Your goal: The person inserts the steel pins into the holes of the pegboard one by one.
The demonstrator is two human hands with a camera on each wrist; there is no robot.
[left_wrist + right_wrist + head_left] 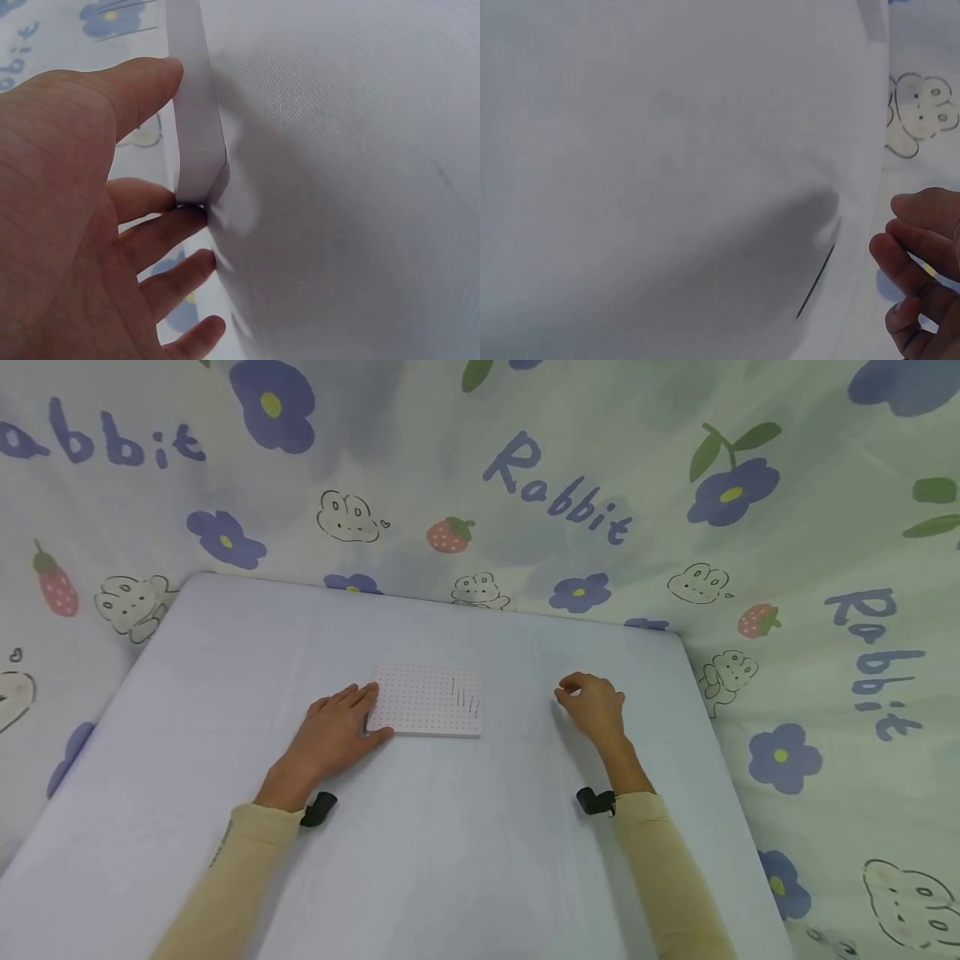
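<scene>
A white perforated board [420,702] lies on the table, its top covered with rows of small holes. Near its right side several thin dark needles [453,686] stick up. My left hand [333,735] holds the front left corner, thumb along the front side and fingers at the left side; in the left wrist view the thumb presses the board's pale side wall [196,112]. To the right of the board is my right hand [596,706], thumb and index bent toward each other. In the right wrist view a dark needle [815,281] shows against the white cloth, apart from the right fingers [907,262].
A white cloth covers the table [450,843]. Behind and on both sides hangs a curtain [405,468] printed with flowers, rabbits and strawberries. Black wrist cameras [320,808] sit at both cuffs.
</scene>
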